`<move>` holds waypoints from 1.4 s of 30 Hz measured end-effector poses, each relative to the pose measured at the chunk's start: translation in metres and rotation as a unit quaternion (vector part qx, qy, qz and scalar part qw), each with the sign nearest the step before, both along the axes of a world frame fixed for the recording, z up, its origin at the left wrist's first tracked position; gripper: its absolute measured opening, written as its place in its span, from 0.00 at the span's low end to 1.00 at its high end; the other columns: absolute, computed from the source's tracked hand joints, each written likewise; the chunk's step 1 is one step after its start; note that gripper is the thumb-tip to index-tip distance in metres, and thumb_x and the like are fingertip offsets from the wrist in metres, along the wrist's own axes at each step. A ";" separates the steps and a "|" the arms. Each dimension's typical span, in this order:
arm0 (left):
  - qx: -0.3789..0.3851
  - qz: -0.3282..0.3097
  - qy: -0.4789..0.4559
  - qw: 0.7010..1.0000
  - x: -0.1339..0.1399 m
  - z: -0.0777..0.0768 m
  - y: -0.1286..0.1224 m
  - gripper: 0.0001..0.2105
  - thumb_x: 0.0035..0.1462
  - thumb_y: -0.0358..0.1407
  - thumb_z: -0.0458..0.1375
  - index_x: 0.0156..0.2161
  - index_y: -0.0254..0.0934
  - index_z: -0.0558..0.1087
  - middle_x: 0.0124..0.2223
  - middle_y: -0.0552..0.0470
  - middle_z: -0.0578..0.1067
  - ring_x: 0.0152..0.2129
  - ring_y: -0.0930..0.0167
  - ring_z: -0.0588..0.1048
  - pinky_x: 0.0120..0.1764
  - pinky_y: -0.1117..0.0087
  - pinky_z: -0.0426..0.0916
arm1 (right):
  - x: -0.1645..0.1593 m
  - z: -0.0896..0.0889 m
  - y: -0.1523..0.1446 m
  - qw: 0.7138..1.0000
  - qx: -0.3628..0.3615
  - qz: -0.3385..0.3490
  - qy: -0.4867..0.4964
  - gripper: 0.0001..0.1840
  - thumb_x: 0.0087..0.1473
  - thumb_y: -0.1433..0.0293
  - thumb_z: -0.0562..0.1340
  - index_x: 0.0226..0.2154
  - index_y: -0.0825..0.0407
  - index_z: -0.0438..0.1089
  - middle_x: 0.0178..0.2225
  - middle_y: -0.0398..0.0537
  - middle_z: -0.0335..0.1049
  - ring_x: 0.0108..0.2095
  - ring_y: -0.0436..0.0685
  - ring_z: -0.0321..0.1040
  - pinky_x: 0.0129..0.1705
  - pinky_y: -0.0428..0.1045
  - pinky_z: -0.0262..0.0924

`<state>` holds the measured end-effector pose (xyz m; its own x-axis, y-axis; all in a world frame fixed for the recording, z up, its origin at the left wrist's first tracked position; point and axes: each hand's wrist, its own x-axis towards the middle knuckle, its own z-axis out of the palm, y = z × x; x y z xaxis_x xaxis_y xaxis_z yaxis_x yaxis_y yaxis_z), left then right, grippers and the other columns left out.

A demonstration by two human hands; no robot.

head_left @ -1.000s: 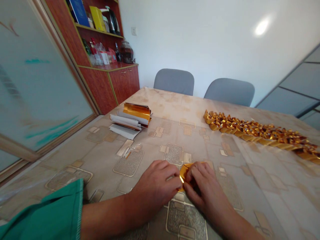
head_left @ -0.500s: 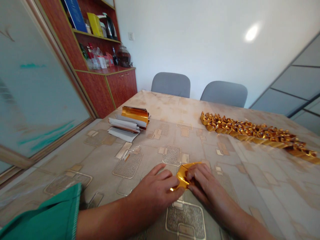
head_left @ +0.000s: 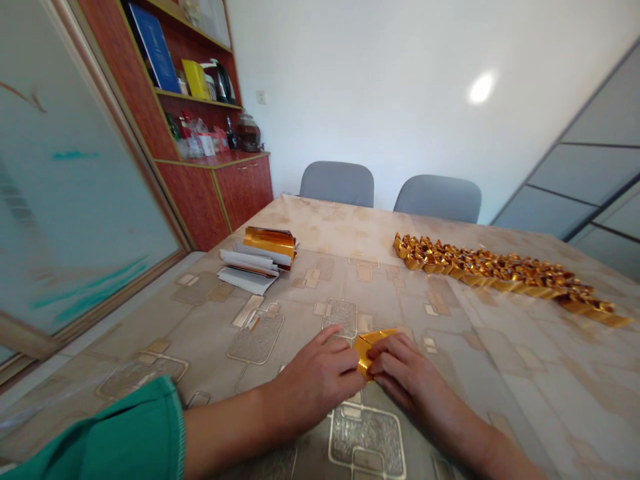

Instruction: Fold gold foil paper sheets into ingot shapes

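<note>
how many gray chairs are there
2: the left chair and the right chair, both behind the far edge of the table. More may be hidden.

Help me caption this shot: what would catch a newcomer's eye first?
Probably the long band of folded gold pieces at the right of the table. Then come the gold sheet between the left hand and right hand, front centre, and the stack of gold and white sheets farther back, left.

Gripping a shiny gold folded paper piece (head_left: 363, 348) with bare left hand (head_left: 325, 370) and bare right hand (head_left: 407, 370), over a beige patterned tablecloth (head_left: 305, 310). Showing, left beyond that piece, a stack of curled gold-and-white sheets (head_left: 263, 257); right beyond it, a long mass of folded gold foil (head_left: 493, 267); farther beyond, two rounded grey chair backs (head_left: 337, 183).
</note>
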<state>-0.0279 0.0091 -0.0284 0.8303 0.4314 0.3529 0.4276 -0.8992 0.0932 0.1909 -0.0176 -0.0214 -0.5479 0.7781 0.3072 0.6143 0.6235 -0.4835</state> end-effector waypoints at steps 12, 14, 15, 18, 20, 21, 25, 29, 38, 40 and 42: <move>-0.059 0.021 0.032 0.997 0.006 0.002 0.008 0.09 0.68 0.34 0.50 0.45 0.40 0.72 0.62 0.46 0.68 0.63 0.59 0.61 0.63 0.40 0.47 | 0.004 -0.005 0.000 0.998 0.048 -0.048 -0.019 0.26 0.57 0.77 0.60 0.58 0.53 0.61 0.53 0.57 0.70 0.53 0.61 0.67 0.56 0.60 0.64; -0.057 0.023 0.038 0.997 0.006 0.002 0.008 0.09 0.68 0.34 0.50 0.43 0.39 0.72 0.63 0.45 0.68 0.63 0.58 0.61 0.62 0.39 0.47 | 0.006 -0.011 -0.002 0.994 0.074 -0.057 -0.060 0.29 0.57 0.76 0.60 0.61 0.55 0.58 0.54 0.59 0.71 0.54 0.63 0.68 0.58 0.65 0.61; -0.056 0.023 0.040 0.997 0.006 0.003 0.008 0.09 0.68 0.35 0.50 0.43 0.38 0.72 0.63 0.44 0.67 0.63 0.57 0.61 0.62 0.39 0.47 | 0.007 -0.013 -0.003 0.991 0.087 -0.065 -0.082 0.30 0.57 0.76 0.59 0.61 0.56 0.57 0.54 0.60 0.71 0.54 0.64 0.68 0.59 0.67 0.59; -0.061 0.026 0.043 0.997 0.005 0.002 0.009 0.10 0.68 0.37 0.49 0.42 0.39 0.72 0.63 0.45 0.68 0.62 0.56 0.62 0.61 0.37 0.47 | 0.012 -0.019 -0.006 0.979 0.118 -0.108 -0.129 0.30 0.57 0.73 0.61 0.61 0.57 0.58 0.55 0.62 0.71 0.55 0.67 0.68 0.59 0.71 0.57; -0.065 0.029 0.043 0.997 0.005 0.002 0.009 0.09 0.68 0.37 0.50 0.42 0.39 0.72 0.62 0.47 0.68 0.62 0.55 0.62 0.61 0.36 0.47 | 0.014 -0.019 -0.007 0.973 0.124 -0.137 -0.140 0.30 0.57 0.70 0.62 0.61 0.57 0.59 0.54 0.62 0.72 0.54 0.68 0.68 0.58 0.72 0.57; -0.067 0.030 0.043 0.996 0.005 0.002 0.009 0.09 0.68 0.37 0.50 0.42 0.39 0.72 0.62 0.47 0.68 0.62 0.56 0.63 0.61 0.36 0.47 | 0.015 -0.018 -0.007 0.972 0.123 -0.144 -0.142 0.31 0.57 0.68 0.63 0.61 0.56 0.59 0.53 0.61 0.73 0.54 0.68 0.69 0.59 0.72 0.57; -0.075 0.034 0.030 0.996 0.005 0.000 0.010 0.08 0.67 0.36 0.52 0.43 0.40 0.73 0.61 0.47 0.70 0.62 0.58 0.63 0.61 0.37 0.47 | 0.011 -0.006 -0.012 0.975 0.132 -0.121 -0.135 0.26 0.58 0.69 0.62 0.59 0.55 0.62 0.54 0.59 0.72 0.55 0.67 0.67 0.59 0.70 0.58; -0.076 0.033 0.021 0.996 0.005 -0.001 0.010 0.07 0.67 0.35 0.53 0.45 0.40 0.73 0.62 0.48 0.69 0.62 0.57 0.62 0.61 0.38 0.48 | 0.001 0.001 -0.025 0.973 0.189 -0.051 -0.123 0.19 0.59 0.76 0.57 0.53 0.54 0.67 0.49 0.55 0.75 0.52 0.64 0.70 0.58 0.66 0.60; -0.101 0.038 0.030 0.994 0.005 0.002 0.012 0.05 0.66 0.33 0.52 0.40 0.39 0.70 0.63 0.50 0.69 0.62 0.55 0.62 0.60 0.34 0.49 | 0.003 -0.004 -0.038 0.974 0.159 -0.024 -0.157 0.18 0.60 0.72 0.60 0.53 0.49 0.68 0.46 0.47 0.77 0.50 0.63 0.70 0.60 0.64 0.56; -0.107 0.038 0.031 0.993 0.004 0.002 0.012 0.05 0.67 0.34 0.52 0.40 0.39 0.70 0.63 0.51 0.68 0.62 0.54 0.62 0.59 0.34 0.49 | 0.005 -0.004 -0.040 0.974 0.165 -0.029 -0.151 0.17 0.61 0.73 0.59 0.52 0.49 0.68 0.45 0.47 0.77 0.49 0.63 0.70 0.60 0.65 0.56; -0.115 0.037 0.033 0.992 0.003 0.002 0.012 0.05 0.66 0.34 0.52 0.41 0.40 0.71 0.63 0.51 0.68 0.62 0.54 0.63 0.59 0.34 0.50 | 0.006 -0.001 -0.042 0.976 0.158 -0.039 -0.147 0.16 0.61 0.74 0.58 0.50 0.49 0.69 0.43 0.48 0.77 0.47 0.63 0.70 0.59 0.66 0.55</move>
